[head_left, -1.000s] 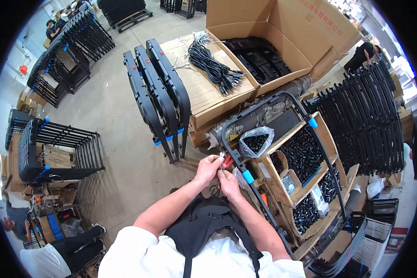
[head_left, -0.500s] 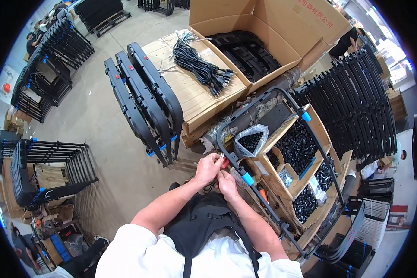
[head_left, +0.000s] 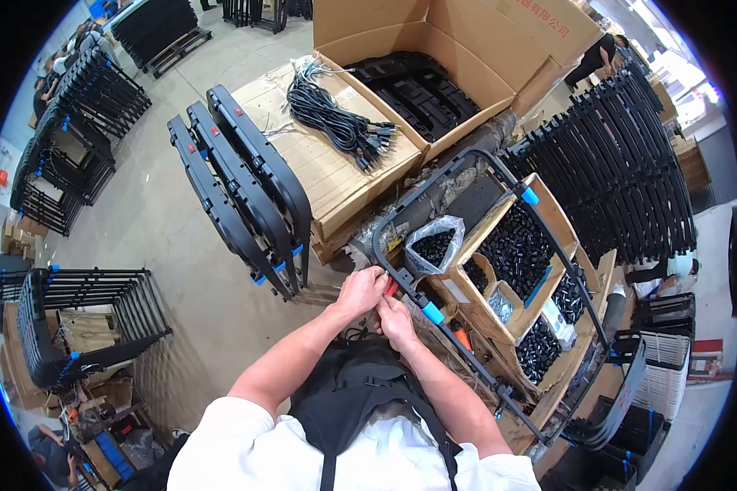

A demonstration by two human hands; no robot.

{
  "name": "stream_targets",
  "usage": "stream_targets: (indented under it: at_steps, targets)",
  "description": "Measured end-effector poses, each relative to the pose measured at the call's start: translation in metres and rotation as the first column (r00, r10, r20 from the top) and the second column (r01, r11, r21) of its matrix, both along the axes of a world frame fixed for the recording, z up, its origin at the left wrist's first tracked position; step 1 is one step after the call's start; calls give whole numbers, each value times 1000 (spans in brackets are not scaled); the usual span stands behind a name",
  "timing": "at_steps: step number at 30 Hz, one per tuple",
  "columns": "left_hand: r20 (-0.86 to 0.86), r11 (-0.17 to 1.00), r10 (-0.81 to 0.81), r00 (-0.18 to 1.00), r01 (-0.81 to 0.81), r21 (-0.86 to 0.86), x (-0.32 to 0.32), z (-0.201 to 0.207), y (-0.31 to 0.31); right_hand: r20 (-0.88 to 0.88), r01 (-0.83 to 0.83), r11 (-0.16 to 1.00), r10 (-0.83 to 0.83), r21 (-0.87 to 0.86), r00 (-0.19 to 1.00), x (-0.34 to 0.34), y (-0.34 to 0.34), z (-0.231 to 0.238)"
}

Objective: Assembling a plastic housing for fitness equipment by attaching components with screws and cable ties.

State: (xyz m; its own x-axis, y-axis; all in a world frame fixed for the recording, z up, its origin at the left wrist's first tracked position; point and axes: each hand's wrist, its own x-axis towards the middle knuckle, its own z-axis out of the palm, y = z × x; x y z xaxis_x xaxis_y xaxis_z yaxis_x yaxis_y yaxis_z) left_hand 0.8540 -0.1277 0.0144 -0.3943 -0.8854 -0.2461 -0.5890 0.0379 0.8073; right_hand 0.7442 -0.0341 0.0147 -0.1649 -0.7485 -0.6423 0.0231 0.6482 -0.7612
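Observation:
Both my hands are together at the near left side of a black tubular frame (head_left: 472, 353) with blue sleeves. My left hand (head_left: 362, 291) is closed in a pinch beside the frame's tube. Just below it, my right hand (head_left: 396, 322) is closed too, its fingertips close to the left ones. A small red piece (head_left: 391, 288) shows between the fingers and the tube; its kind is unclear. Whatever the fingers grip is hidden by them. Dark cord seems to hang under the hands, partly covered. The frame leans over a wooden parts tray (head_left: 458, 304).
Black small parts fill the tray's compartments; a clear bag (head_left: 435, 245) of them sits alongside. Bundled black power cords (head_left: 327, 114) lie on a cardboard box (head_left: 336, 192). Three black panels (head_left: 239, 184) lean left of it. An open carton (head_left: 491, 61) holds black plastic parts. Stacked frames (head_left: 602, 172) stand right.
The view has shifted slightly, moving the surroundings a little to the left. My hands stay at the same spot by the frame, both closed; the left hand has turned a little.

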Motion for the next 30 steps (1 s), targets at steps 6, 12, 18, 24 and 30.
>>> stream_targets:
  at_steps: [6, 12, 18, 24, 30]
  targets:
    - [86, 996, -56, 995, 50, 75, 0, 3, -10, -15, -9, 999, 9, -39, 1000, -1, -6, -7]
    - [14, 989, -65, 998, 63, 132, 4, -9, -17, -15, 19, 998, -19, -54, 1000, 6, -11, 1]
    - [8, 986, -103, 995, 101, 130, 3, -3, -17, -53, 45, 996, -50, -82, 997, 5, -10, -16]
    - [-45, 988, 66, 997, -59, 140, -9, -3, -4, -40, 141, 975, -149, -172, 988, 6, -7, -29]
    - [-19, 980, -43, 999, 46, 192, 6, 3, -13, -27, 145, 984, -148, -99, 989, 12, -14, -16]
